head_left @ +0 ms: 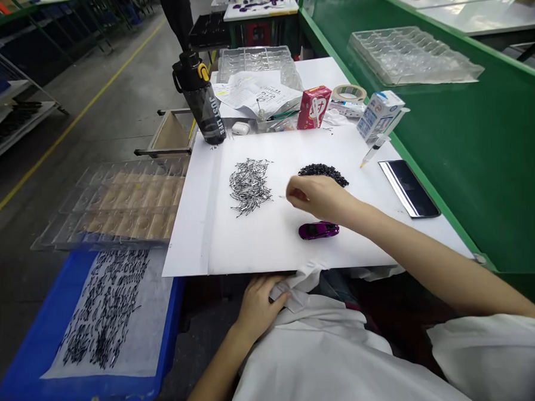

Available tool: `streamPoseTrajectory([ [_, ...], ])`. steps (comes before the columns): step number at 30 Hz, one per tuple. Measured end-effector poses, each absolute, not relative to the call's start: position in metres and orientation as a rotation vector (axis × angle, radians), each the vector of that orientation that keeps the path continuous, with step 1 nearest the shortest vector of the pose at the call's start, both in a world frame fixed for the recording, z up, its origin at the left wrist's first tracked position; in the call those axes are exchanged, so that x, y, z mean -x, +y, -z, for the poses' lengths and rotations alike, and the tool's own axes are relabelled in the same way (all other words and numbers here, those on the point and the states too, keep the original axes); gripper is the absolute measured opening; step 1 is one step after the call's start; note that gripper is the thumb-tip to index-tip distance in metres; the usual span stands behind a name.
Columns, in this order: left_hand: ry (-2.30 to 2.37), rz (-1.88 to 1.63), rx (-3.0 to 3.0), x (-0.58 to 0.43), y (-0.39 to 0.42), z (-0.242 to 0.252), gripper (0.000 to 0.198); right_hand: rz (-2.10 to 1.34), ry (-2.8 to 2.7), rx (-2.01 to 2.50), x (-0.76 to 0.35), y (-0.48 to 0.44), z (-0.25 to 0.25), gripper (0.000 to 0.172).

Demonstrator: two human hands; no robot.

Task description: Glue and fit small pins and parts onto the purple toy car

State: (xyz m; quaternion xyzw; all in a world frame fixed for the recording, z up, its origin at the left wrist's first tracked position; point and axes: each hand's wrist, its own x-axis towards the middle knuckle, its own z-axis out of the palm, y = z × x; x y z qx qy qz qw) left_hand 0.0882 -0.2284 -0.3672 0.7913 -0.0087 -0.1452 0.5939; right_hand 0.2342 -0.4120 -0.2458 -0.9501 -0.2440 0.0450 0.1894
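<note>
"What were your hands doing?"

"My left hand (257,306) was clenched on a bunched white cloth (294,287) at the table edge. My right hand (316,198) was pinched shut over a white sheet (270,248), with a tiny pale sliver (281,196) just past the fingertips. I couldn't tell whether I was gripping it."

"What lay around them, going left to right?"

"At lower left, a blue tray (42,356) held a white liner with black parts (105,308) spread across it. Above it sat a clear blister tray (119,202) with tan pads inside, both probably parked off the sheet to leave working room. Farther up, my black bottle (204,102) read JUST LIFE."

"And on the sheet?"

"A heap of slim metal pins (250,186) lay left of my right hand, with a dark pile of small parts (323,175) just beyond that hand, likely kept apart so they wouldn't mix. A purple toy car (318,230) sat just below my wrist."

"Anything else at right?"

"A syringe (375,150) rested beside a white carton (380,117), near a black glass panel (408,187)."
</note>
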Motion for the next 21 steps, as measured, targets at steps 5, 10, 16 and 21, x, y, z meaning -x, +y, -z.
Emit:
streamPoseTrajectory([
  [5,0.053,0.461,-1.51,-0.087,-0.231,0.379,0.031,-0.404,-0.61,2.042,-0.131,-0.454,0.237,0.008],
  [10,0.147,0.872,-1.179,-0.087,-0.249,0.367,0.038,-0.605,-0.362,2.02,-0.088,-0.466,0.279,0.014],
  [16,0.141,0.949,-1.157,-0.093,-0.289,0.345,0.03,-0.475,-0.304,2.229,-0.088,-0.463,0.299,0.013],
  [21,0.126,0.761,-1.278,-0.096,-0.303,0.341,0.028,-0.199,-0.463,2.273,-0.085,-0.469,0.301,0.011],
])
